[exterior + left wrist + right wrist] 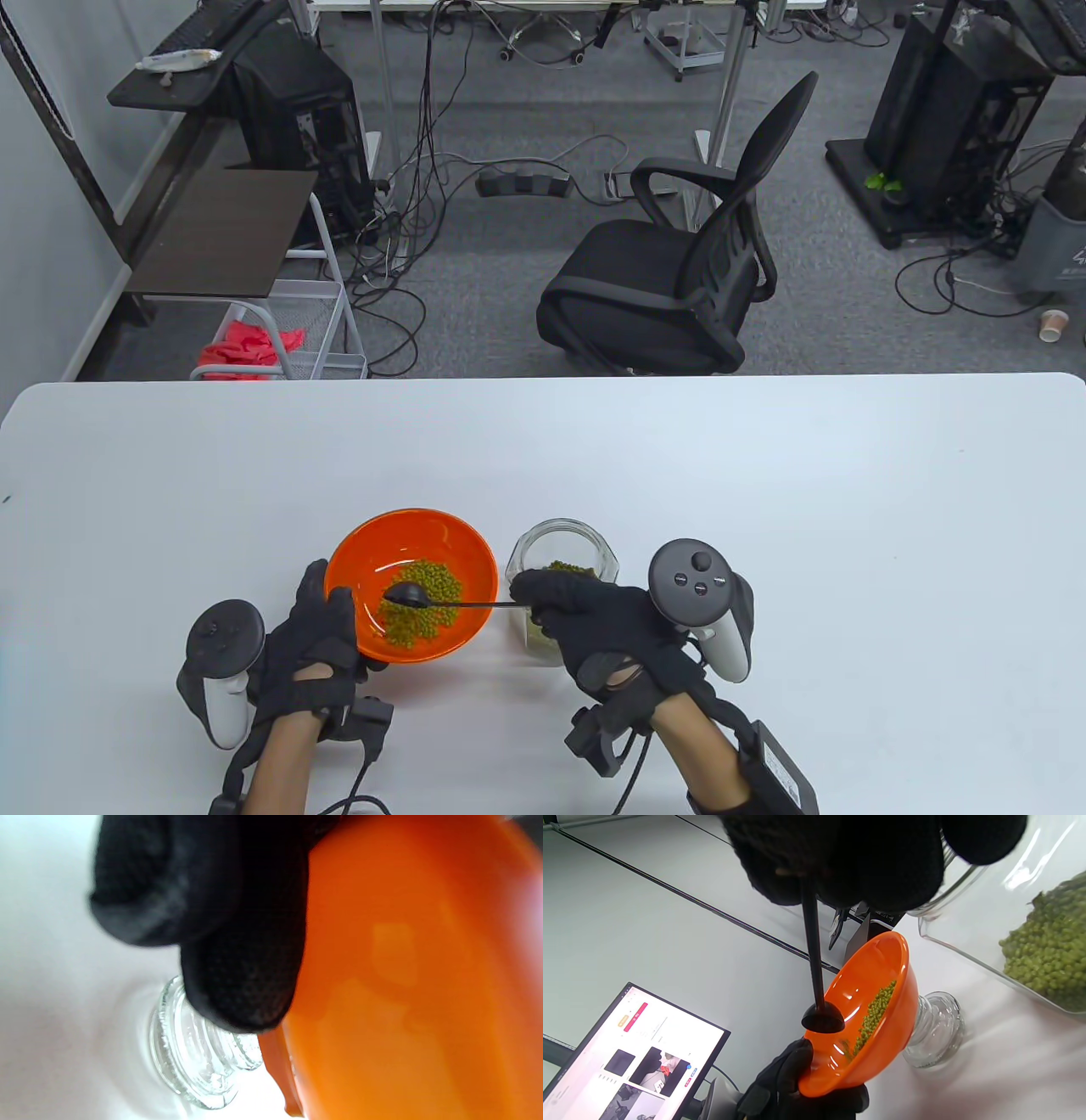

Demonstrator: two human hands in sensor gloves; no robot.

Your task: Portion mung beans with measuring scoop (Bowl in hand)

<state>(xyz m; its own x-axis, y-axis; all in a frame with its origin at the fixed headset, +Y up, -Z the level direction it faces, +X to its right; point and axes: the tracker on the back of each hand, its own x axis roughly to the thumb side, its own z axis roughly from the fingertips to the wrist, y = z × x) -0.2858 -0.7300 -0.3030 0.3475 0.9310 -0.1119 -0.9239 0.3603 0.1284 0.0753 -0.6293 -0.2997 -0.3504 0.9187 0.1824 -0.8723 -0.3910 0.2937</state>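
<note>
My left hand [310, 654] grips the orange bowl [458, 552] by its near rim, tilted above the table [848, 526]. My right hand [611, 628] pinches the scoop [405, 593] handle, its head over the mung beans [428, 607]. Risk: further tilt spills beans; my forearm may knock the jar [563, 553].
</note>
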